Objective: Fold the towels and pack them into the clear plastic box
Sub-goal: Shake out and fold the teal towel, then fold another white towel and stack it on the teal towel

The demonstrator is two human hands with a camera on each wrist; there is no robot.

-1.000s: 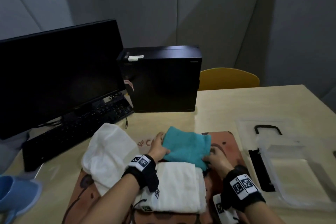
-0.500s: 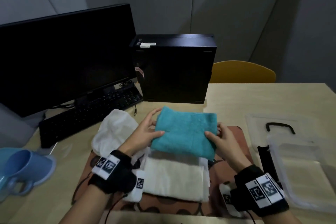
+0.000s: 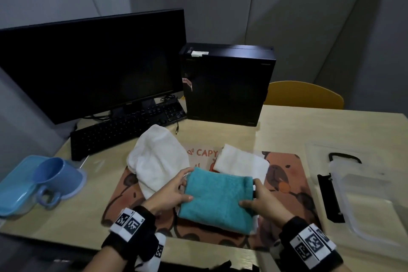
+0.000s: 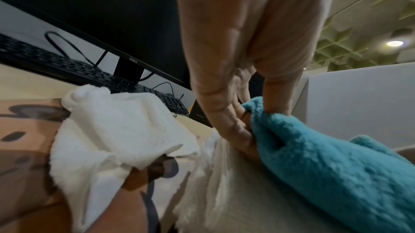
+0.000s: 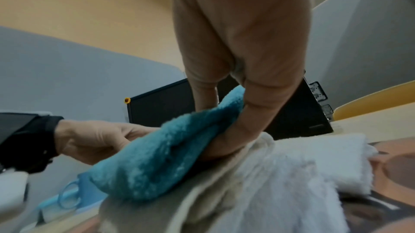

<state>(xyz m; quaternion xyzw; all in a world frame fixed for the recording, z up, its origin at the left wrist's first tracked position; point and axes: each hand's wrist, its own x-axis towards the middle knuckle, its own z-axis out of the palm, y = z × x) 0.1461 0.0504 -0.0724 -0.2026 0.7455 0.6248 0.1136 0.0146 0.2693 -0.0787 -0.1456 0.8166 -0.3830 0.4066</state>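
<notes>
Blue cup (image 3: pixel 55 174): near the table's (image 3: pixel 309 130) left edge, well apart from the work.
Loose white towel (image 3: pixel 159 157): heaped on the left part of the mat (image 3: pixel 293 183), just beside the left hand; not yet folded, I judge.
Left hand (image 3: pixel 170 194): pinches the teal towel's left edge, thumb on top, fingers curled beneath.
Teal towel (image 3: pixel 218 201): folded to a rectangle and held between both hands near the table's front edge, over the near part of the folded white towel (image 3: pixel 240 161). The step in hand looks like carrying a finished fold to the box.
Right hand (image 3: pixel 262 203): pinches the towel's right edge the same way.
Clear plastic box (image 3: pixel 366 201): open, nothing seen in it, by the table's right edge, its lid (image 3: pixel 315 152) just behind. The next move likely calls for a level carry rightward, both pinches firm so the fold holds, then lowering inside the walls.
Open room: bare mat lies between towel and box; the box's near wall and the black latch strip (image 3: pixel 331 199) are the edges to clear.
</notes>
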